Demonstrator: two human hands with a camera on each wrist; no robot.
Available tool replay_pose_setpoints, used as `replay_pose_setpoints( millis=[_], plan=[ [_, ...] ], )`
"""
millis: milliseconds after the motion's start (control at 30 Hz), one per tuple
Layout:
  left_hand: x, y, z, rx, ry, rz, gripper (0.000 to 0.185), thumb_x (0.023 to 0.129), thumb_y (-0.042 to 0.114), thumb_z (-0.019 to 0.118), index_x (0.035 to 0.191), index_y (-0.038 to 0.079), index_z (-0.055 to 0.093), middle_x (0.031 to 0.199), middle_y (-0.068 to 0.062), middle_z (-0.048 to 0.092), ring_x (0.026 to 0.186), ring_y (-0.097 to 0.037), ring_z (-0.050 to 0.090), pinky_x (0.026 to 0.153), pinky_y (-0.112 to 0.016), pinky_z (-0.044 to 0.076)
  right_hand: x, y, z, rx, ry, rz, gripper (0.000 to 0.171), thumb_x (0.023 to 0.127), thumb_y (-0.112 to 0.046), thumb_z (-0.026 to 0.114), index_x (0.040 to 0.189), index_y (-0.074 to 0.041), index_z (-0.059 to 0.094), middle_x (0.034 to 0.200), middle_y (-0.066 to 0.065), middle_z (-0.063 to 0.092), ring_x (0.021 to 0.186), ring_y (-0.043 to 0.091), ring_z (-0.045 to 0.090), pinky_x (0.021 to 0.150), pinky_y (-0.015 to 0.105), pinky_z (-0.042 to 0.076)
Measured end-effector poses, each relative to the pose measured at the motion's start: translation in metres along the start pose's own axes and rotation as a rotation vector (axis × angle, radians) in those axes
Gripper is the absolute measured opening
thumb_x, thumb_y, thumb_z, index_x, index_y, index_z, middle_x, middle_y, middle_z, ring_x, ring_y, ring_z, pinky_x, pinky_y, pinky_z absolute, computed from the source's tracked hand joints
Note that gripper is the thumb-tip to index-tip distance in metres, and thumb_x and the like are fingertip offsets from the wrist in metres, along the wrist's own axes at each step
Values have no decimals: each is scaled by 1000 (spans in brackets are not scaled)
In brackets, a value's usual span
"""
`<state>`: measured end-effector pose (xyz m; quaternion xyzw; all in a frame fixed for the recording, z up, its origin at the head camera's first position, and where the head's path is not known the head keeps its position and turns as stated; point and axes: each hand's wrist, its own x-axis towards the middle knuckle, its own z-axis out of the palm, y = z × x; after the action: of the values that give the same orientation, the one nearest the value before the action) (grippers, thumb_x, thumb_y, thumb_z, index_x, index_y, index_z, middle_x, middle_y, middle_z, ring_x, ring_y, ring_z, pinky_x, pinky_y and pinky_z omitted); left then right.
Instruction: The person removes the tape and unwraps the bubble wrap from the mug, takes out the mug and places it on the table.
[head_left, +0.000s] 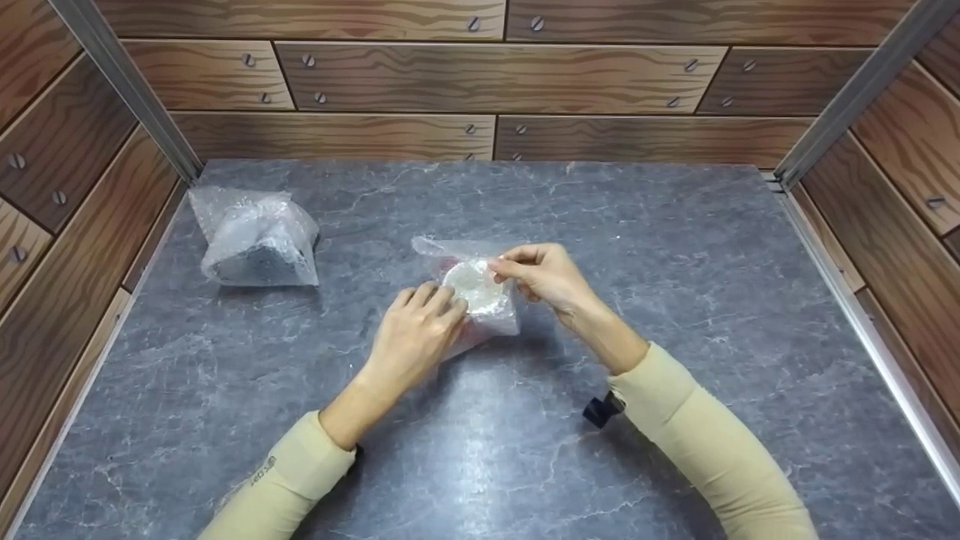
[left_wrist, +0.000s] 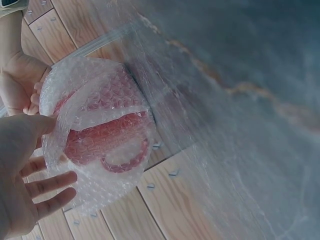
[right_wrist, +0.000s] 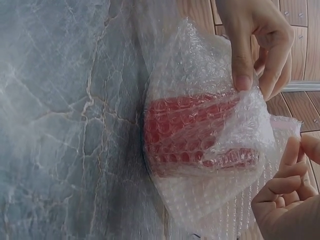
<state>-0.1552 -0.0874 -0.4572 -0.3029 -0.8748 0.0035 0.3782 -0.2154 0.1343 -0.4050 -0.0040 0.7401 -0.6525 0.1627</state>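
Note:
A red mug (left_wrist: 100, 142) stands on the table in bubble wrap (right_wrist: 200, 60); its looped handle shows in the left wrist view. From above, in the head view, the round pale top (head_left: 474, 283) shows through the plastic. My left hand (head_left: 421, 330) is at the near left side, thumb on the wrap in the left wrist view (left_wrist: 25, 175), holding a fold while other fingers stick out. With thumb and forefinger, my right hand (head_left: 551, 281) pinches an edge of the wrap at the right of the top, also seen in the right wrist view (right_wrist: 287, 187).
A second bubble-wrapped bundle (head_left: 262, 244) sits at the back left of the grey marbled table (head_left: 675, 247); something dark shows through it. Wood-patterned walls (head_left: 495, 75) and metal rails (head_left: 870, 330) border the table.

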Motion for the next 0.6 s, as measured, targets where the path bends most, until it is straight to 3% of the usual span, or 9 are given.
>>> replay_pose_setpoints(
  millis=[300, 600],
  plan=[
    [0, 0, -1, -6, -2, -8, 13, 96, 31, 76, 95, 18, 73, 99, 0, 74, 100, -23, 72, 81, -35, 60, 10, -3, -3, 8, 9, -30, 11, 95, -20, 79, 85, -19, 77, 69, -8, 72, 48, 2, 43, 46, 15, 33],
    [1, 0, -1, -10, -4, -8, 14, 97, 31, 75, 95, 18, 74, 99, 0, 74, 99, -23, 71, 81, -35, 59, 21, -7, -5, 35, 38, -25, 9, 94, -21, 80, 88, -17, 76, 70, -7, 71, 50, 2, 47, 46, 15, 37]
  ],
)
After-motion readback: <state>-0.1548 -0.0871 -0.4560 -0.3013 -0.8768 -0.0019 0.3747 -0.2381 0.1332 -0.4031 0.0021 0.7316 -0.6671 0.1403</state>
